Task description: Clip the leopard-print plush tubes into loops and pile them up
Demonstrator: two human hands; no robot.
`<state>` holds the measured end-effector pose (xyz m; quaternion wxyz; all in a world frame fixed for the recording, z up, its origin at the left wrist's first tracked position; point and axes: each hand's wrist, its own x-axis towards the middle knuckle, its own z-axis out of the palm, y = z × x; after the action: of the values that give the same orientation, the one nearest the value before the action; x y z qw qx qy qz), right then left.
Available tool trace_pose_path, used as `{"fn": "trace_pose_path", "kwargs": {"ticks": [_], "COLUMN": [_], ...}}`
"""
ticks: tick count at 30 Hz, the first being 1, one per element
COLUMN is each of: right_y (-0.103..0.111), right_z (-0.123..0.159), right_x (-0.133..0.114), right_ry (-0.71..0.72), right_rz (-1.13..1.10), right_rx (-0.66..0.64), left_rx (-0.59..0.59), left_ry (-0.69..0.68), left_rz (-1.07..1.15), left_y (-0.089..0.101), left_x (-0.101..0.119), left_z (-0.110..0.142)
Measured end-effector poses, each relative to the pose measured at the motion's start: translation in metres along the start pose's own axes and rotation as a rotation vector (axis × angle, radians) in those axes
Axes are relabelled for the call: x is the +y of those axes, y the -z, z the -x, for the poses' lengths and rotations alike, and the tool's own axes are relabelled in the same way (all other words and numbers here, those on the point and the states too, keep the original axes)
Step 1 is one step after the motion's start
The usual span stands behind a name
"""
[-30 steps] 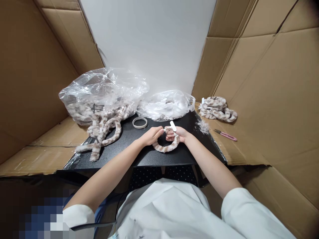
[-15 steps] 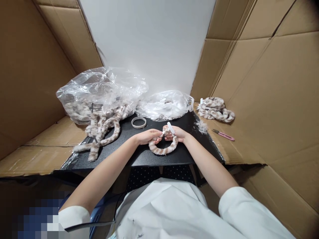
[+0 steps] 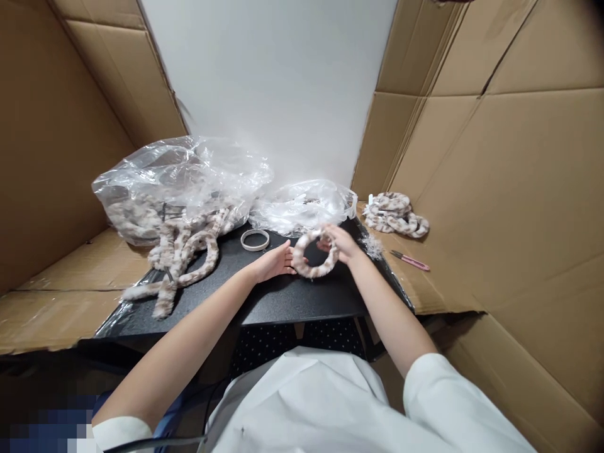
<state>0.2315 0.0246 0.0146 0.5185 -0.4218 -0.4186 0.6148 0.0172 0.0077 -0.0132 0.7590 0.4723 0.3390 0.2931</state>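
A fluffy white-and-brown fur ring [image 3: 311, 272] is held up over the black table, its loop closed. My right hand [image 3: 341, 244] grips it at its upper right side, fingers curled round the fur. Beside the ring's left edge is my left hand [image 3: 274, 262], thumb raised and fingers apart; a fingertip shows inside the loop, and whether it touches the fur I cannot tell. The white tab seen on the ring earlier is out of sight. Behind my left hand lies a roll of tape [image 3: 255, 240].
Left, a clear plastic bag [image 3: 179, 163] spills fur strips [image 3: 207, 258] onto the black table [image 3: 283, 308]. A smaller bag [image 3: 302, 204] with white pieces lies behind. Finished-looking fur rings [image 3: 396, 214], fluff [image 3: 372, 246] and pink-handled snips [image 3: 410, 260] are at right. Cardboard walls [image 3: 509, 189] flank the table.
My left hand has let go of the fur ring's joined part and opened. My right hand has lifted and turned the ring, so the white tab no longer shows. The view has shifted slightly.
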Motion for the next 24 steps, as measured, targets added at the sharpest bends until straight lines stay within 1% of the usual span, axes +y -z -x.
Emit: {"fn": "trace_pose_path", "kwargs": {"ticks": [2,3,4,5,6,7,8,9,10,11,13,16,18,20,21,22,24], "right_y": [0.02,0.033,0.048,0.063,0.078,0.094,0.109,0.124,0.138,0.152,0.179,0.21,0.221,0.222,0.218,0.211,0.19], "right_z": [-0.011,-0.016,-0.021,-0.026,-0.03,-0.033,-0.034,-0.035,-0.035,-0.034,-0.032,-0.031,-0.033,-0.037,-0.039,-0.041,-0.045], "right_x": [-0.04,-0.063,-0.086,-0.107,-0.125,-0.138,-0.145,-0.147,-0.144,-0.137,-0.117,-0.091,-0.084,-0.086,-0.088,-0.09,-0.091], "right_ry": [0.327,0.539,0.745,0.909,1.002,1.017,0.939,0.808,0.614,0.504,0.35,0.192,0.203,0.299,0.371,0.454,0.637], "right_rz": [0.077,0.171,0.312,0.49,0.692,0.912,1.1,1.26,1.392,1.419,1.427,1.449,1.475,1.474,1.465,1.453,1.426], "right_rx": [0.277,0.415,0.526,0.62,0.697,0.742,0.756,0.747,0.717,0.7,0.676,0.667,0.716,0.761,0.764,0.747,0.665], "left_rx": [0.091,0.131,0.163,0.188,0.208,0.222,0.233,0.241,0.249,0.259,0.302,0.419,0.486,0.555,0.612,0.693,0.889], "left_ry": [-0.059,-0.09,-0.118,-0.145,-0.17,-0.191,-0.21,-0.231,-0.259,-0.293,-0.406,-0.617,-0.687,-0.66,-0.611,-0.53,-0.287], "left_rz": [0.056,0.06,0.054,0.044,0.03,0.013,-0.011,-0.043,-0.089,-0.152,-0.358,-0.801,-1.067,-1.3,-1.421,-1.537,-1.709], "left_y": [0.001,0.001,0.001,0.001,0.001,0.001,0.001,0.001,0.001,0.002,0.004,0.006,0.004,0.001,0.0,0.0,0.003], "left_x": [0.002,0.002,0.002,0.002,0.002,0.001,0.0,-0.001,-0.002,-0.004,-0.006,-0.009,-0.006,0.001,0.007,0.013,0.024], "left_z": [-0.001,-0.002,-0.003,-0.003,-0.004,-0.005,-0.005,-0.006,-0.006,-0.005,-0.004,-0.001,0.001,0.005,0.009,0.015,0.033]}}
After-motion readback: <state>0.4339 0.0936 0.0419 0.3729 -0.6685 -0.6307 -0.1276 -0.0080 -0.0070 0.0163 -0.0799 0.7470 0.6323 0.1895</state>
